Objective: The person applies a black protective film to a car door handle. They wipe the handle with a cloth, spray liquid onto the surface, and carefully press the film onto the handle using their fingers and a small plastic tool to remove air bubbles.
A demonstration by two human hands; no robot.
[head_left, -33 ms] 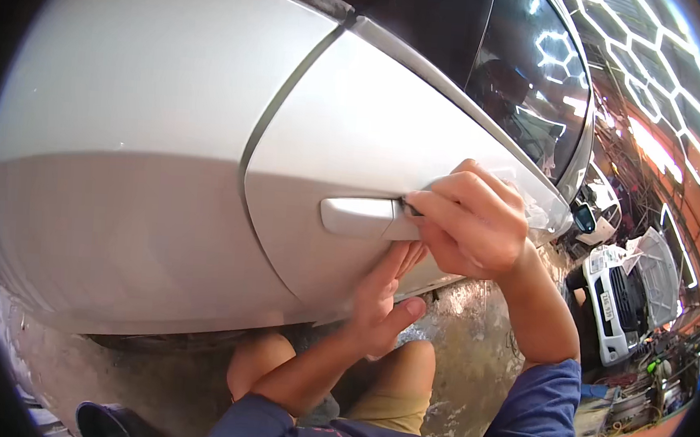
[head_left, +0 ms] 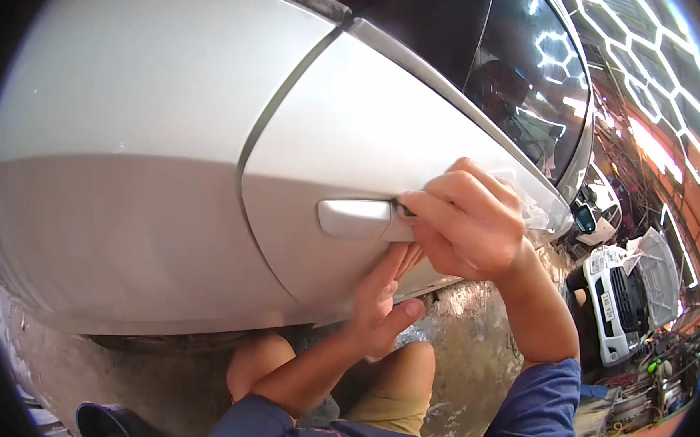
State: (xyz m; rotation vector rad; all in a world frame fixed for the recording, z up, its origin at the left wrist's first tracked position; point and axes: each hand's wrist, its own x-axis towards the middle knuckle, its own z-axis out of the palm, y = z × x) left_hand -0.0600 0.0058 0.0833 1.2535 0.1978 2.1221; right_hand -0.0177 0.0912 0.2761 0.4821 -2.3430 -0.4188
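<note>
The door handle (head_left: 354, 219), pale and silver like its surroundings, is sitting on the car door (head_left: 372, 124), to the right of the curved seam (head_left: 244, 160) that is separating the door from the adjoining body panel (head_left: 113, 156). The right hand (head_left: 474, 222) is working at the handle's mirror-side end; its fingers are curling inward, with thumb and forefinger closing toward each other beside a small dark spot (head_left: 404, 210). Whether these fingertips are clamping a piece or merely covering an opening, I cannot tell. The left hand (head_left: 381, 304) is reaching up from below, its fingers lying straight and together, their tips meeting the underside of that same end, while its thumb is standing apart. Beyond the right hand, the side mirror (head_left: 584, 218) is projecting from the car, and the dark window (head_left: 530, 85) is reflecting hexagonal lights (head_left: 656, 61). Farther right, a white vehicle (head_left: 613, 303) is standing with its hood raised. A dark bucket (head_left: 101, 424) is resting at lower left on the stained floor (head_left: 471, 330).
</note>
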